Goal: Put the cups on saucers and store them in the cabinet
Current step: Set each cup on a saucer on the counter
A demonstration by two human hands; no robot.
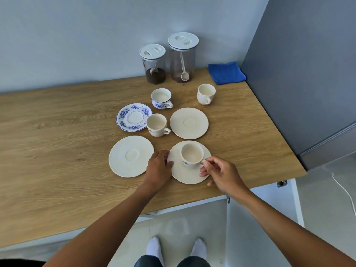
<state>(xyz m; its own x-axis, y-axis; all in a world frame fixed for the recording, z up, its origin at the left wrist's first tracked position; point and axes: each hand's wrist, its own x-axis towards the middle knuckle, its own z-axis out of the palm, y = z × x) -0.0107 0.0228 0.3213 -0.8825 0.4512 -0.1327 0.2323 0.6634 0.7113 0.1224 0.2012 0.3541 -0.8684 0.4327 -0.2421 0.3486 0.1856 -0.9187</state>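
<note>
A cream cup (pixel 191 156) stands on the near cream saucer (pixel 181 175). My right hand (pixel 221 175) pinches this cup's handle. My left hand (pixel 159 166) rests on the saucer's left rim, fingers curled on its edge. Two bare cream saucers lie at the near left (pixel 131 157) and the centre right (pixel 189 123). A blue-flowered saucer (pixel 134 116) lies further left. A second cream cup (pixel 157 125) stands beside it on the wood. Behind are a blue-flowered cup (pixel 161 98) and a third cream cup (pixel 206 94).
Two lidded clear jars (pixel 153 64) (pixel 182 57) with scoops stand by the wall. A folded blue cloth (pixel 226 72) lies at the back right. A grey tall panel (pixel 300 74) bounds the wooden counter (pixel 57 151) on the right. An open white cabinet door (pixel 264 199) hangs below the counter edge.
</note>
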